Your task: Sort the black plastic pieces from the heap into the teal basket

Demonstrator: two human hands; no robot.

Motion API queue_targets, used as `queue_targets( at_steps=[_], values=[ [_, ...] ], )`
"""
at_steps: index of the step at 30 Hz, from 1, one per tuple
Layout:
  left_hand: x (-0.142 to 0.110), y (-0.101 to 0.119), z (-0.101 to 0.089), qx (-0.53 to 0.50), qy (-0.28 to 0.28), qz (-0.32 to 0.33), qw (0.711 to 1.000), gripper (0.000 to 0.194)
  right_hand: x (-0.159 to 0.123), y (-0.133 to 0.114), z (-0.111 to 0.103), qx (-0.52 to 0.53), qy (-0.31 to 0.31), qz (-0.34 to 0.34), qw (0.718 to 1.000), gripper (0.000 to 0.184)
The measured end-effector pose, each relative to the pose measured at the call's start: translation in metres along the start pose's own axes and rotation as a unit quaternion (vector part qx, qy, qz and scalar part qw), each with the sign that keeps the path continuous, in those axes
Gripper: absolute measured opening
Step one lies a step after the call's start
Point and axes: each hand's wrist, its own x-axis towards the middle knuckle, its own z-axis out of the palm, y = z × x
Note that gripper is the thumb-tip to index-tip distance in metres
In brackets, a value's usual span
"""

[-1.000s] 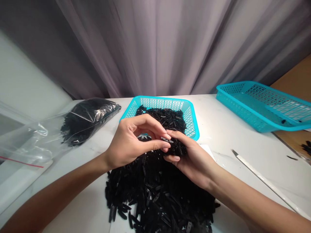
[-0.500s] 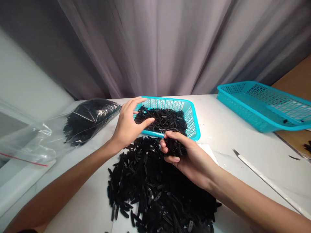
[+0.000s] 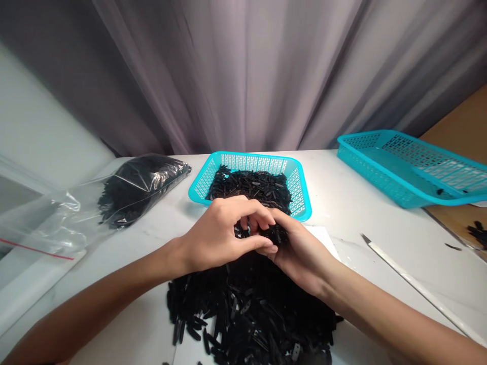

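My right hand (image 3: 299, 248) is curled around a clump of small, narrow black pieces (image 3: 277, 234), which look like plastic strips. My left hand (image 3: 232, 230) meets it from the left, thumb and fingers bent round the near side of the clump. Whether a piece sits between the left fingertips is hidden. Beneath both hands spreads a large heap of the same black pieces (image 3: 247, 319), a few showing small holes. Just behind the hands stands a turquoise basket (image 3: 306, 203) with more black pieces (image 3: 254, 185) inside.
At the left lies a clear plastic bag (image 3: 140, 187) partly filled with black pieces. A second turquoise basket (image 3: 375, 172), holding a few dark bits, is at the right. A white-handled craft knife (image 3: 411, 281) lies on the white table. A grey curtain (image 3: 243, 76) hangs behind.
My left hand went from a pinch on one piece at the right hand to spread fingers over the near basket, then came back to the clump. My right hand stayed put.
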Motion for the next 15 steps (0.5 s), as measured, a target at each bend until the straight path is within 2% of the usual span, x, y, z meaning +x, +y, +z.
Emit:
queue_targets(
  at_steps=[5, 10, 15],
  values=[
    [0.0008, 0.0035, -0.0024, -0.084, 0.011, -0.043, 0.995, 0.021, 0.002, -0.0018, 0.0003, 0.03, -0.009, 0.01, 0.999, 0.021],
    [0.0015, 0.0014, -0.0035, -0.125, 0.041, -0.074, 0.988, 0.012, 0.0018, -0.003, -0.0023, 0.074, 0.011, 0.021, 0.997, 0.011],
    [0.0015, -0.0029, -0.0034, -0.226, 0.06, -0.112, 0.966, 0.011, 0.0023, -0.0057, -0.0015, 0.062, 0.009, 0.021, 0.998, 0.011]
  ],
)
